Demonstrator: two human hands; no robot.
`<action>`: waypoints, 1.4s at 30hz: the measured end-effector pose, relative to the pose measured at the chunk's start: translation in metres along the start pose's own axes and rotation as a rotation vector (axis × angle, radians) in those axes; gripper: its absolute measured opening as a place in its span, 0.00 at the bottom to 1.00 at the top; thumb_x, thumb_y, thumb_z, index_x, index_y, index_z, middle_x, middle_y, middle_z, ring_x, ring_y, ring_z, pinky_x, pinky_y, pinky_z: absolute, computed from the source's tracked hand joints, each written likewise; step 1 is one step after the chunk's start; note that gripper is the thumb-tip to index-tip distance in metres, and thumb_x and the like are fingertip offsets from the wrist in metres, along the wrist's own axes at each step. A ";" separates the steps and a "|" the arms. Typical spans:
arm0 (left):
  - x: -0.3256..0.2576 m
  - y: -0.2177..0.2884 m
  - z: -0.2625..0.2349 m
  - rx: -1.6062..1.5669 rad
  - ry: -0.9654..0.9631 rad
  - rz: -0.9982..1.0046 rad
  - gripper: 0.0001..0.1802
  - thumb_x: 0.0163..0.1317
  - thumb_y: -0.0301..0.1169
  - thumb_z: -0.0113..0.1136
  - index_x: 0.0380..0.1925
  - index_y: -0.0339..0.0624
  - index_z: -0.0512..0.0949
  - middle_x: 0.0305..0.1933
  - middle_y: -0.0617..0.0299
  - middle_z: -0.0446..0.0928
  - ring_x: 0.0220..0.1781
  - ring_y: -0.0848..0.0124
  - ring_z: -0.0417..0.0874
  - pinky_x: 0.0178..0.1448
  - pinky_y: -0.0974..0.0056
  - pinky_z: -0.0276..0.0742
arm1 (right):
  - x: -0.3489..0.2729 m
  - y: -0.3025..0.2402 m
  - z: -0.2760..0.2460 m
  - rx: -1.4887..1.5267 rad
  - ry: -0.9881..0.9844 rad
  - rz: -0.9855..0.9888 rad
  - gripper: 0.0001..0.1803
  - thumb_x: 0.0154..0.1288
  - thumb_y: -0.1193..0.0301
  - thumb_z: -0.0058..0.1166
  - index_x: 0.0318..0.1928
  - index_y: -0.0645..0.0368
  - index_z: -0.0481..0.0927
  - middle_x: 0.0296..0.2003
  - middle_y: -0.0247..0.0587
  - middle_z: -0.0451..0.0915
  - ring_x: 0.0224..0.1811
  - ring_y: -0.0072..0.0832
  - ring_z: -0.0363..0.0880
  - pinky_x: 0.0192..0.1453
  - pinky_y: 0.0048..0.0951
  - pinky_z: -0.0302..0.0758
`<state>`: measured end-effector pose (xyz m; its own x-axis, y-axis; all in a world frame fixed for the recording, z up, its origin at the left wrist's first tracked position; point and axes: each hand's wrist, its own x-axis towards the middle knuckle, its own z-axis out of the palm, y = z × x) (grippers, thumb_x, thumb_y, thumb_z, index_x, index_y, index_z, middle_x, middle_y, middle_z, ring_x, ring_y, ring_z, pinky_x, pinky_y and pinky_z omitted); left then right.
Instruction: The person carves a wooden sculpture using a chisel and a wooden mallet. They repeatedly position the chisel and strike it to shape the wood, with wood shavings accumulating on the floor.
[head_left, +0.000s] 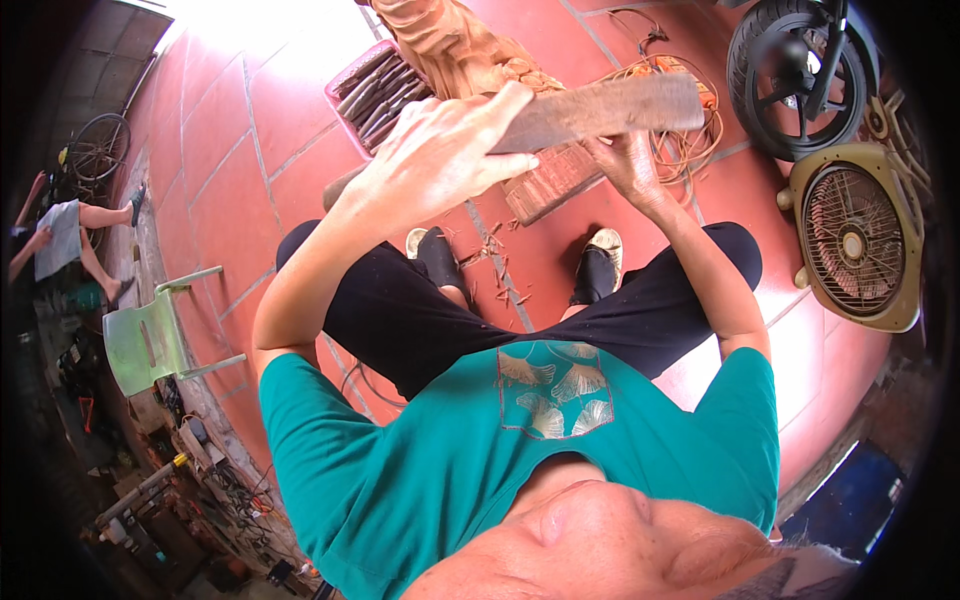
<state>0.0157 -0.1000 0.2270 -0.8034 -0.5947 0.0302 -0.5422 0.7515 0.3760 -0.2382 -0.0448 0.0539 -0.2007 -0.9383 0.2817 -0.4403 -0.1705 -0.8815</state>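
Observation:
Across the upper middle runs a long, flat bar of brown wood, level with both hands. My left hand is round it, back of the hand up, with thumb and forefinger stretched along its edges. A narrower end of the bar shows beside my left wrist. My right hand is lower, close under the bar's right part. Its fingers curl and are partly hidden behind the bar, so what they hold does not show. Beyond my hands lies a carved wooden figure with folds, its reddish block base toward me.
A pink tray of chisel-like tools sits left of the carving. Wood shavings lie between my shoes. Orange cord, a box fan and a wheel stand right. Left are a green chair and another person.

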 end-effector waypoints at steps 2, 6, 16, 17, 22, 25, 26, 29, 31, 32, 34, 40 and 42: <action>-0.004 -0.006 -0.004 -0.033 0.053 -0.025 0.37 0.60 0.48 0.72 0.63 0.39 0.72 0.48 0.40 0.83 0.50 0.43 0.85 0.54 0.47 0.78 | 0.001 -0.016 -0.003 0.094 -0.023 -0.021 0.12 0.66 0.72 0.67 0.47 0.63 0.82 0.40 0.41 0.86 0.44 0.27 0.86 0.53 0.30 0.84; -0.013 -0.025 -0.008 -0.075 0.214 -0.057 0.36 0.60 0.46 0.73 0.63 0.38 0.73 0.50 0.41 0.83 0.53 0.45 0.85 0.55 0.49 0.79 | 0.004 -0.028 -0.010 0.181 -0.078 -0.100 0.11 0.69 0.73 0.65 0.48 0.62 0.80 0.40 0.36 0.84 0.45 0.24 0.84 0.55 0.29 0.83; -0.021 -0.048 -0.008 -0.288 0.333 -0.052 0.35 0.59 0.46 0.75 0.59 0.36 0.74 0.42 0.40 0.85 0.45 0.46 0.87 0.49 0.52 0.79 | 0.042 -0.047 -0.021 0.357 -0.262 0.079 0.20 0.72 0.84 0.52 0.61 0.60 0.69 0.49 0.39 0.81 0.56 0.29 0.82 0.64 0.33 0.78; -0.021 -0.049 -0.008 -0.286 0.337 -0.045 0.35 0.59 0.46 0.75 0.59 0.36 0.74 0.42 0.41 0.85 0.45 0.46 0.87 0.49 0.52 0.80 | 0.043 -0.050 -0.021 0.385 -0.298 0.067 0.21 0.72 0.85 0.52 0.62 0.60 0.68 0.50 0.40 0.80 0.57 0.30 0.81 0.65 0.34 0.78; -0.024 -0.050 -0.009 -0.276 0.326 -0.063 0.35 0.59 0.47 0.75 0.59 0.37 0.74 0.42 0.41 0.85 0.45 0.46 0.88 0.48 0.52 0.80 | 0.044 -0.048 -0.022 0.384 -0.366 0.071 0.24 0.72 0.86 0.49 0.65 0.59 0.66 0.49 0.38 0.79 0.56 0.28 0.83 0.64 0.33 0.78; -0.024 -0.050 -0.010 -0.272 0.331 -0.050 0.35 0.59 0.47 0.75 0.58 0.37 0.74 0.41 0.41 0.85 0.45 0.46 0.88 0.48 0.52 0.80 | 0.046 -0.042 -0.019 0.352 -0.378 0.070 0.23 0.72 0.86 0.50 0.64 0.58 0.67 0.49 0.38 0.80 0.55 0.28 0.83 0.62 0.33 0.80; -0.023 -0.049 -0.011 -0.270 0.332 -0.043 0.35 0.59 0.47 0.75 0.58 0.37 0.74 0.41 0.41 0.85 0.45 0.46 0.88 0.48 0.52 0.80 | 0.047 -0.040 -0.018 0.336 -0.382 0.065 0.23 0.72 0.86 0.50 0.64 0.58 0.68 0.49 0.37 0.80 0.55 0.28 0.83 0.61 0.33 0.81; -0.022 -0.048 -0.010 -0.267 0.340 -0.024 0.34 0.59 0.46 0.75 0.58 0.36 0.74 0.41 0.41 0.85 0.45 0.47 0.88 0.47 0.52 0.80 | 0.047 -0.034 -0.015 0.338 -0.398 0.107 0.22 0.72 0.85 0.50 0.63 0.57 0.69 0.48 0.37 0.80 0.54 0.28 0.84 0.56 0.32 0.83; -0.020 -0.046 -0.009 -0.276 0.343 -0.012 0.33 0.60 0.46 0.74 0.57 0.36 0.74 0.41 0.41 0.85 0.45 0.47 0.88 0.46 0.53 0.80 | 0.047 -0.036 -0.013 0.305 -0.399 0.073 0.21 0.73 0.85 0.50 0.63 0.56 0.69 0.48 0.37 0.81 0.54 0.27 0.84 0.53 0.32 0.84; -0.020 -0.045 -0.010 -0.284 0.344 -0.006 0.33 0.60 0.46 0.74 0.57 0.36 0.74 0.40 0.41 0.84 0.44 0.47 0.88 0.46 0.53 0.80 | 0.047 -0.037 -0.012 0.290 -0.401 0.055 0.21 0.73 0.85 0.50 0.63 0.55 0.70 0.48 0.36 0.81 0.53 0.26 0.84 0.51 0.31 0.85; -0.017 -0.042 -0.010 -0.332 0.357 0.018 0.33 0.60 0.45 0.74 0.57 0.36 0.74 0.39 0.40 0.84 0.43 0.47 0.88 0.45 0.54 0.80 | 0.048 -0.038 -0.011 0.312 -0.408 0.115 0.20 0.73 0.84 0.50 0.62 0.55 0.70 0.48 0.36 0.81 0.53 0.26 0.84 0.49 0.31 0.84; -0.010 -0.025 -0.014 -0.481 0.338 0.022 0.30 0.63 0.43 0.71 0.56 0.36 0.73 0.34 0.39 0.82 0.39 0.46 0.87 0.42 0.56 0.79 | 0.047 -0.042 -0.006 0.239 -0.406 0.137 0.18 0.73 0.84 0.51 0.60 0.56 0.71 0.48 0.35 0.81 0.52 0.25 0.84 0.47 0.29 0.83; -0.004 -0.029 -0.008 -0.374 0.274 0.036 0.28 0.64 0.43 0.70 0.55 0.36 0.72 0.33 0.39 0.81 0.37 0.45 0.86 0.41 0.55 0.78 | 0.046 -0.040 -0.005 0.183 -0.399 0.114 0.17 0.73 0.84 0.51 0.59 0.57 0.71 0.48 0.35 0.82 0.52 0.25 0.84 0.47 0.29 0.83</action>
<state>0.0369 -0.1222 0.2236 -0.6984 -0.6612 0.2739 -0.3486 0.6485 0.6767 -0.2344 -0.0798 0.1046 0.1297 -0.9906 0.0429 -0.2660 -0.0764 -0.9609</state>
